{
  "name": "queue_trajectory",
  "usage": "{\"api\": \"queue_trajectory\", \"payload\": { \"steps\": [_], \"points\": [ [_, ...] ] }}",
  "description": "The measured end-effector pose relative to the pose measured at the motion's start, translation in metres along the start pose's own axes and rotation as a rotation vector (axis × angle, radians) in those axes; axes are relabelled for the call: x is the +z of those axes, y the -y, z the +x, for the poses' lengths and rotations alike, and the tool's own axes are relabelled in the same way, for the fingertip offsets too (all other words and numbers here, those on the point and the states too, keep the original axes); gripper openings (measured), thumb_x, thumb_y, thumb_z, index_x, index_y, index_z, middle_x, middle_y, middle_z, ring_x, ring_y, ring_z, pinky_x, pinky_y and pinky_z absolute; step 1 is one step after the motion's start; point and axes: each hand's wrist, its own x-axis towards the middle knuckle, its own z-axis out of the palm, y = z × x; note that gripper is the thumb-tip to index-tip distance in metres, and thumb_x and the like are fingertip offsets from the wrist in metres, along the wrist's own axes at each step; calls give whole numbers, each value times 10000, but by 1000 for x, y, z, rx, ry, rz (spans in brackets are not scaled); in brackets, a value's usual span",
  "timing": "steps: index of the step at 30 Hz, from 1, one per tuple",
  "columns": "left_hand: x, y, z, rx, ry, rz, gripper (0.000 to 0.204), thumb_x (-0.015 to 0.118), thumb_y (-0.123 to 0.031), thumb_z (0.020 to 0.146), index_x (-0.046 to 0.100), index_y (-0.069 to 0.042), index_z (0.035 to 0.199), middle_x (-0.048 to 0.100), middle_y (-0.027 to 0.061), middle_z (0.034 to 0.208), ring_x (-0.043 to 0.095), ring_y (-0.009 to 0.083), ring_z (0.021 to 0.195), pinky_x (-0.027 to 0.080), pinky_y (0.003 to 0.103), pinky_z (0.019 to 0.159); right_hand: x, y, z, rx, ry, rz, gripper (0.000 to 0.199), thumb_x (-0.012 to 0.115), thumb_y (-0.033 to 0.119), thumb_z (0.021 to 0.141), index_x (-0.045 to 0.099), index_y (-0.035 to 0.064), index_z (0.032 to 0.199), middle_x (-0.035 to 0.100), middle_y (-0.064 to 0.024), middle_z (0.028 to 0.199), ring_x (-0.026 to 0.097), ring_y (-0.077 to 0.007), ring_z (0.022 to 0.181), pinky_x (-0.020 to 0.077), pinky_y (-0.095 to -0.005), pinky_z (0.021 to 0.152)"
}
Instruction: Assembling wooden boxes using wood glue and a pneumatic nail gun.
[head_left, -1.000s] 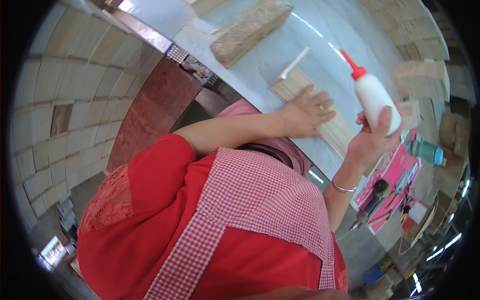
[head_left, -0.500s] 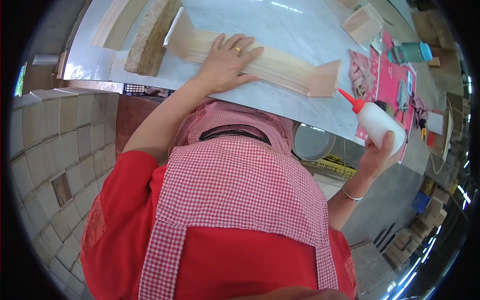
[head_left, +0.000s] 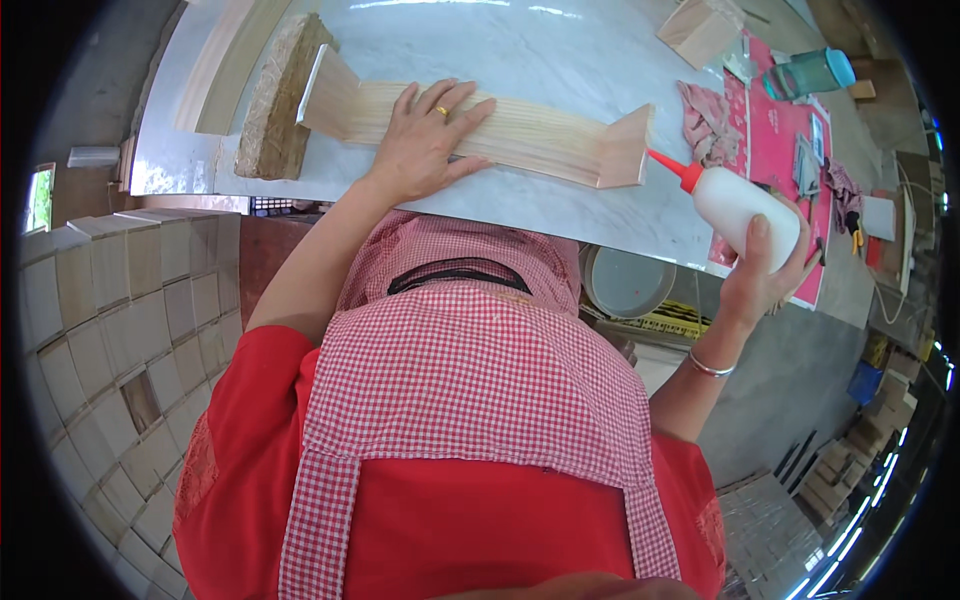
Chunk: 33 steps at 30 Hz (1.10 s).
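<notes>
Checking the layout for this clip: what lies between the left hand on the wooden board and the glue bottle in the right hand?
In the head view, the wooden board runs on from the left hand to its upright end piece; the glue bottle, in the right hand, points its red nozzle there.

A teal jar (head_left: 812,72), crumpled rag (head_left: 706,120) and rough fibrous block (head_left: 280,100) lie on the pale tabletop (head_left: 560,40).

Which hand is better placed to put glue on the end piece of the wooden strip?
Right. The right hand holds the glue bottle, nozzle near the end piece; the left hand lies flat on the strip.
</notes>
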Motion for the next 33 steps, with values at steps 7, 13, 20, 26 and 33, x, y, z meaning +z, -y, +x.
{"api": "queue_trajectory", "payload": {
  "steps": [7,13,20,26,33],
  "points": [
    [0,-1,0,1,-6,-12,697,605,-548,880,431,-222,1471,365,77,1527,301,301,1423,190,545,1174,22,-8,24,-27,-35,19,406,763,236,863,555,17,1133,625,-85,920,576,-112,573,441,-223,433],
    [-5,-2,-1,1,-14,-8,692,617,-544,874,453,-206,1455,389,88,1498,333,296,1395,222,566,1156,28,-22,35,75,-88,91,393,760,229,871,553,11,1124,622,-98,963,617,-150,679,496,-256,514],
    [-7,-5,3,-31,9,-46,714,645,-521,855,452,-182,1452,369,102,1520,303,316,1422,206,591,1158,4,-108,88,-68,-366,-245,513,792,312,837,541,-27,1129,609,-109,985,597,-212,841,515,-342,679],
    [-54,-5,-17,10,-193,-246,676,725,-393,825,501,-149,1414,418,149,1501,357,331,1417,233,610,1149,-3,-209,174,-142,-223,-483,498,853,287,752,527,-26,961,587,-108,927,542,-211,808,499,-386,754],
    [-159,158,-58,-518,-742,44,526,736,-362,830,629,-43,1235,595,168,1287,537,353,1226,413,487,1030,-16,-242,203,15,52,-670,426,786,297,814,488,4,897,569,-121,888,536,-240,801,479,-376,768]
  ]
}}
